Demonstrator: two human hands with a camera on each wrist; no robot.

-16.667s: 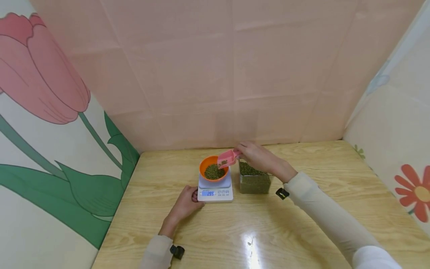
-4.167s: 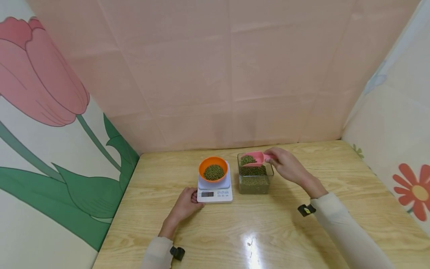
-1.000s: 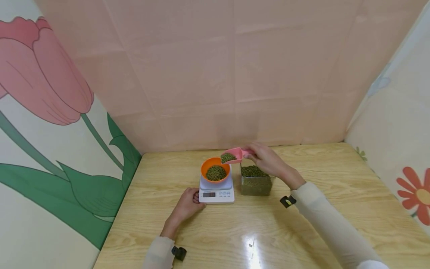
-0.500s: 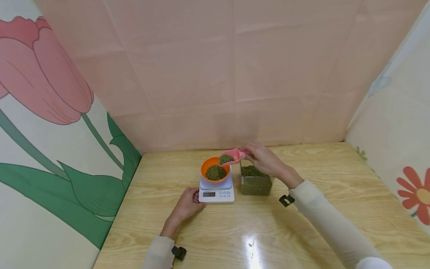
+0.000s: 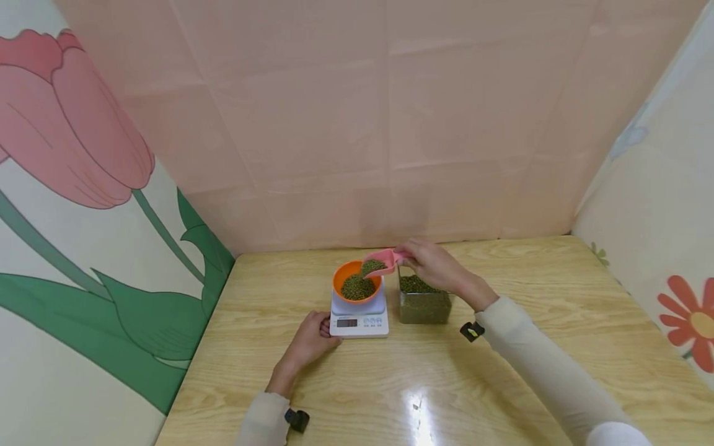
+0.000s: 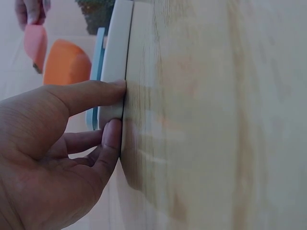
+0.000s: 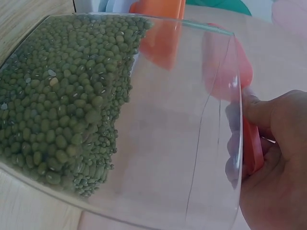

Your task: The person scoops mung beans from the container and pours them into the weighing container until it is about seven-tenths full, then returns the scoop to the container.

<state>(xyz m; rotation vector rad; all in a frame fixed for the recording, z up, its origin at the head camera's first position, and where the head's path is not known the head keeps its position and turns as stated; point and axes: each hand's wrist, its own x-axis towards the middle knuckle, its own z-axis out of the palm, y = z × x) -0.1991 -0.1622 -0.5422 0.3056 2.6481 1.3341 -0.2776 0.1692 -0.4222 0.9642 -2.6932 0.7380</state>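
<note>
My right hand (image 5: pixel 434 263) grips the handle of a pink scoop (image 5: pixel 385 257) holding green mung beans. The scoop tilts down over the right rim of an orange bowl (image 5: pixel 338 287), which has mung beans (image 5: pixel 357 287) in it. Under the bowl stands a white kitchen scale (image 5: pixel 381 330) with a dark display. With thumb and fingers, my left hand (image 5: pixel 308 337) holds the scale's near left corner; in the left wrist view the fingertips touch the scale's edge (image 6: pixel 115 57). Beside the scale is a clear container (image 5: pixel 426 313) partly full of mung beans (image 7: pixel 62 96).
Everything stands on a wood-grain table (image 5: pixel 491 384). A pink-beige sheet (image 5: pixel 385 124) hangs behind it. Flower-patterned walls rise at the left and right.
Since 4.2 s ago, my right hand has carried the filled scoop from the container to the bowl. Over the last second the scoop has tipped lower. The display, lit at first, is dark.
</note>
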